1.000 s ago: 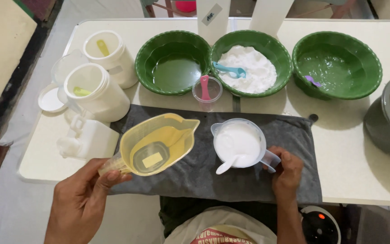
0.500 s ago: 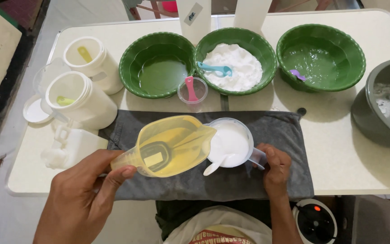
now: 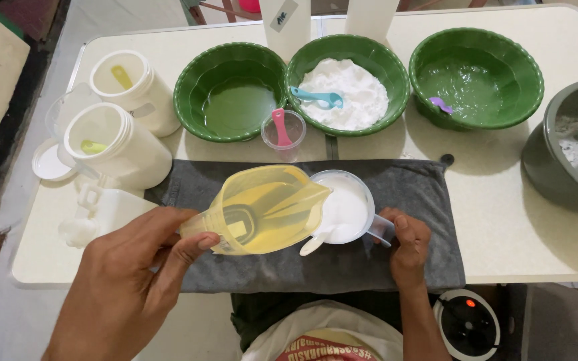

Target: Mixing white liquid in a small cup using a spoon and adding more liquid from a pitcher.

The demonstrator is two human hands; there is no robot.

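Surroundings: a grey towel (image 3: 396,267) is covering the table (image 3: 543,220) in front of three green bowls and two white jars.
Left hand (image 3: 135,267): fingers are wrapping closed around a yellow jug (image 3: 262,208), tilting it, spout over the clear cup (image 3: 346,207).
Right hand (image 3: 406,244): is gripping the cup's handle.
Contents: the jug is holding yellow liquid; the cup, on the towel, white liquid and a spoon (image 3: 316,242).
Bowls: the middle bowl (image 3: 349,80) is holding white powder; the other two, liquid.

Yellow jug (image 3: 262,210) tipped further — over cup (image 3: 344,207)
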